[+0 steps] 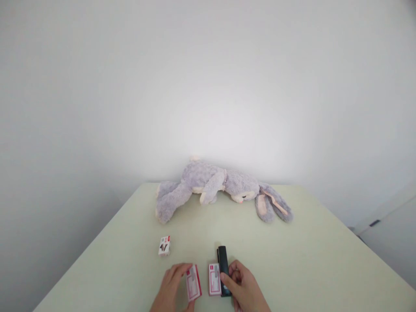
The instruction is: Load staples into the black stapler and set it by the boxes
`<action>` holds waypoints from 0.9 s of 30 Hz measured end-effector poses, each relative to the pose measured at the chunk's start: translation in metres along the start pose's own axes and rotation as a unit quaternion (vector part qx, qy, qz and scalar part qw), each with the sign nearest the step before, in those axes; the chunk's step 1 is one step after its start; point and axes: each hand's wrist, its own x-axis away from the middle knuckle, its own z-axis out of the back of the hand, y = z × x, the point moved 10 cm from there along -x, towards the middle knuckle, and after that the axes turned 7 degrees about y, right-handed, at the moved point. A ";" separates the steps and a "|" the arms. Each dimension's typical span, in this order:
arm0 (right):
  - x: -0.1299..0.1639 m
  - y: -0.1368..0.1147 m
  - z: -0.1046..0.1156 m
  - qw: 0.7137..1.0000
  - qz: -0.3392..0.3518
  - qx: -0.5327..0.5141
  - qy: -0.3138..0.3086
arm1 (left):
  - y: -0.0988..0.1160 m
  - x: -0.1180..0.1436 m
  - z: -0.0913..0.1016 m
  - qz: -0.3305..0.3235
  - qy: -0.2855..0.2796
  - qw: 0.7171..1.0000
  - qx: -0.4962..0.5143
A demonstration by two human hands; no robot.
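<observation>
Near the table's front edge, my left hand (173, 284) grips a small pink-and-white staples box (193, 284) by its ends, tilted with a red side showing. To its right a second pink-and-white box (214, 280) lies on the table. Against that box's right side is a black stapler (223, 271), pointing away from me. My right hand (243, 287) is closed around the stapler's near part, thumb on top and fingers at its right side. Farther left stands a small white box (164, 246) with a dark picture and red marks, apart from both hands.
A grey plush rabbit (208, 180) lies on its side along the back of the pale green table (276, 251), ears to the right. Behind it rises a white wall (208, 86).
</observation>
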 end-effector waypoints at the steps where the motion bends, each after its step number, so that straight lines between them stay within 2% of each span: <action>1: 0.000 -0.001 0.000 1.000 0.001 0.003 -0.001 | 0.019 -0.008 -0.008 -0.014 -0.010 1.000 0.020; 4: 0.001 -0.008 0.004 1.000 0.004 0.005 0.013 | 0.059 -0.030 -0.030 -0.036 -0.055 0.996 0.068; 6: 0.002 -0.014 0.006 1.000 0.010 0.003 0.024 | 0.073 -0.037 -0.040 -0.042 -0.076 0.993 0.085; 8: 0.004 -0.019 0.009 0.999 0.021 0.001 0.039 | 0.079 -0.039 -0.044 -0.044 -0.084 0.991 0.091; 10: 0.007 -0.022 0.017 0.996 0.045 0.007 0.076 | 0.073 -0.040 -0.037 -0.041 -0.071 0.992 0.092; 12: 0.014 -0.021 0.031 0.988 0.074 0.019 0.137 | 0.048 -0.044 -0.010 -0.009 -0.005 0.997 0.080; 14: 0.025 -0.016 0.043 0.973 0.112 0.036 0.197 | 0.000 -0.047 0.037 0.078 0.108 0.990 0.048; 15: 0.030 -0.013 0.046 0.965 0.135 0.050 0.218 | -0.031 -0.045 0.063 0.152 0.171 0.973 0.020; 16: 0.035 -0.010 0.047 0.958 0.162 0.070 0.228 | -0.060 -0.041 0.082 0.228 0.202 0.952 -0.001; 17: 0.038 -0.009 0.044 0.951 0.189 0.098 0.226 | -0.084 -0.040 0.091 0.281 0.195 0.940 -0.002; 18: 0.040 -0.007 0.038 0.943 0.214 0.133 0.215 | -0.096 -0.045 0.094 0.289 0.181 0.940 0.006; 19: 0.040 -0.005 0.031 0.936 0.233 0.175 0.198 | -0.103 -0.050 0.092 0.291 0.161 0.943 0.017; 21: 0.035 -0.001 0.014 0.917 0.253 0.261 0.167 | -0.098 -0.063 0.070 0.266 0.113 0.956 0.052; 24: 0.028 -0.001 -0.002 0.880 0.260 0.362 0.164 | -0.061 -0.077 0.017 0.224 0.060 0.967 0.108; 27: 0.026 -0.007 -0.007 0.855 0.269 0.404 0.183 | -0.015 -0.084 -0.029 0.185 0.036 0.970 0.155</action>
